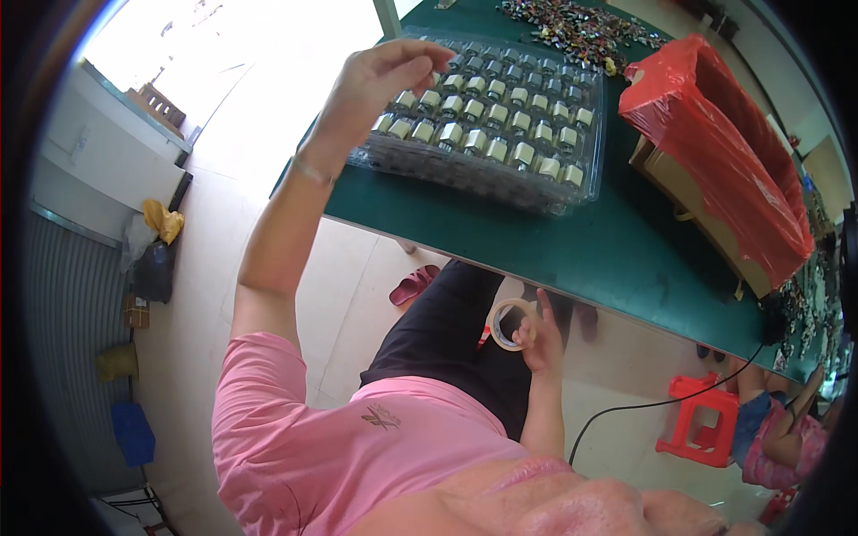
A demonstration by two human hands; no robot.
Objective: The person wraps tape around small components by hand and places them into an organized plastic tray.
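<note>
My left hand (384, 76) is raised over the near left corner of a clear plastic tray (465, 170); its fingertips are pinched together at the tray's rim, and whether they hold anything I cannot tell. The tray is filled with rows of small silvery cylindrical parts (500, 112), each in its own pocket. My right hand (541, 335) is down by my lap, below the table edge, with its fingers curled through a roll of tape (506, 322).
The tray rests on a dark green table (590, 241). A cardboard box lined with a red plastic bag (724, 143) stands at the right. A heap of small parts (581, 27) lies behind the tray. A red stool (702, 420) and another person's legs are at lower right.
</note>
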